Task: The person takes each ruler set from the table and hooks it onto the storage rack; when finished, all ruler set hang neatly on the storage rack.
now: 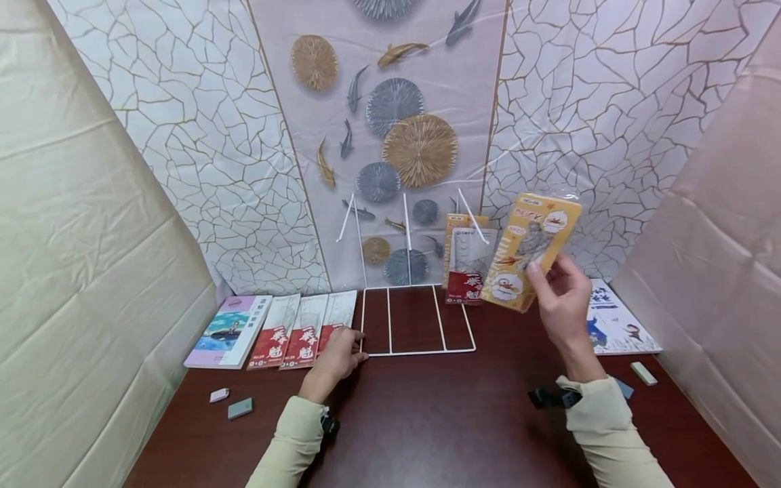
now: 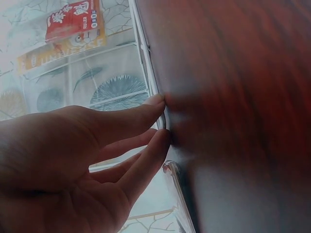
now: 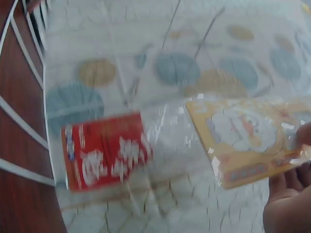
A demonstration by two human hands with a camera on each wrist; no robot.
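A white wire rack stands on the dark table, its prongs rising at the back. My left hand pinches the rack's front left corner; the left wrist view shows thumb and fingertips against the wire. Raised to the right of the rack, my right hand grips a yellow duck-print ruler packet in clear plastic, thumb across its front. By the rack's right prong hangs a red-and-clear ruler packet, with another yellow packet behind it. In the right wrist view the held packet overlaps the red one's clear end.
Left of the rack lie several red-and-clear packets and a book with a pink cover. A white-and-blue book lies at the right. Small erasers rest near the left edge, and a pale stick-shaped piece near the right.
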